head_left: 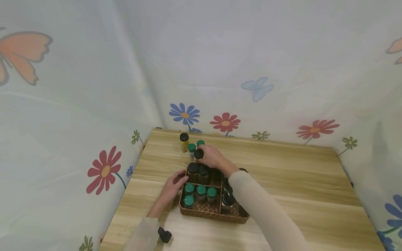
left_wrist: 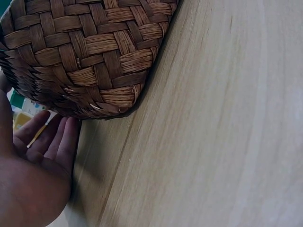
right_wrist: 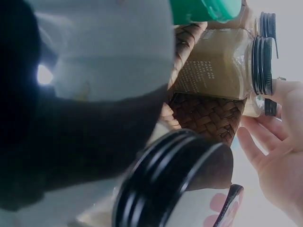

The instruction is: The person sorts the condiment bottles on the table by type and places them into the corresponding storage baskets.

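Observation:
My right hand (head_left: 213, 157) pinches a small black-lidded jar (head_left: 199, 154) by its lid, just beyond the back edge of a woven basket (head_left: 213, 215). In the right wrist view, the fingers surround that jar's black lid (right_wrist: 270, 107), partly hidden behind a larger jar of brown powder (right_wrist: 213, 64). Against the basket's left side rests my left hand (head_left: 173, 184), its fingers touching the woven wall (left_wrist: 94, 52) from outside. Two black-lidded jars (head_left: 198, 170) stand in the back left compartment. Several green-capped jars (head_left: 201, 190) fill part of the front left one.
Behind the basket stand a yellow jar with a black lid (head_left: 184, 143) and two green-capped jars (head_left: 192, 150). More black-lidded jars (head_left: 227, 200) sit in the right compartment, partly covered by my right arm. A flower-printed sheet (head_left: 282, 104) hangs behind the wooden table (head_left: 292, 181).

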{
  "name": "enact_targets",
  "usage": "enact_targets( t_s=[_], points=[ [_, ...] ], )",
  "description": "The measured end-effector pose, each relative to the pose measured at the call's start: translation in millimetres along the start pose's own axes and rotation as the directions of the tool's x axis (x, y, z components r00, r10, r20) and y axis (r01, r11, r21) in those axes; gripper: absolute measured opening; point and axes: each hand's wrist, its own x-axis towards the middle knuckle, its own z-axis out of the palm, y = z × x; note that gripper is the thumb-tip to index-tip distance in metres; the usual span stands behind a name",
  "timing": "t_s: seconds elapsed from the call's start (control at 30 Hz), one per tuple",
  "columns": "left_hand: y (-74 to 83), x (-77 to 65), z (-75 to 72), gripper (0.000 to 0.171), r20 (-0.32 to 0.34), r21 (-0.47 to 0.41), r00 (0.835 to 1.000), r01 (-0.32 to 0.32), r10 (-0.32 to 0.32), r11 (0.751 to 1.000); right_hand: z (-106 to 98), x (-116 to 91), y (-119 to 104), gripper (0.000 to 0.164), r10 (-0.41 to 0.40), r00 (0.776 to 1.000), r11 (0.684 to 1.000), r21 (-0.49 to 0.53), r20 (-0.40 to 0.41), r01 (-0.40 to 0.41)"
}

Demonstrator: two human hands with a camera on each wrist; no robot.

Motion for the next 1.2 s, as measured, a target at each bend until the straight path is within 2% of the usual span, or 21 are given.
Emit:
enact_targets(
  t_s=[0.2,0.7,1.07,1.2],
  points=[
    [1.4,-1.4,-0.2,0.058,0.002,-0.001,1.0,-0.003,0.003,1.0,1.9,1.6,1.0,0.055,0.016,1.0,1.0,0.018,-0.01,-0.015],
    [0.3,-0.6,1.6,0.056,-0.008,-0.006,1.0,-0.01,0.01,1.0,4.5,-1.2,7.0,0.045,-0.022,0.999,1.0,0.002,-0.042,0.022],
    [4.4,0.6,-3.1,0.059,0.012,0.011,1.0,0.001,-0.001,1.0,-8.3,-10.4,13.2,0.044,-0.061,0.997,0.998,-0.01,-0.048,0.06],
    [3.1,0.2,-3.2,0.058,0.014,0.014,1.0,0.001,-0.001,1.0,-18.4,-19.4,17.4,0.042,-0.072,0.996,0.997,0.023,-0.048,0.073]
  ],
)
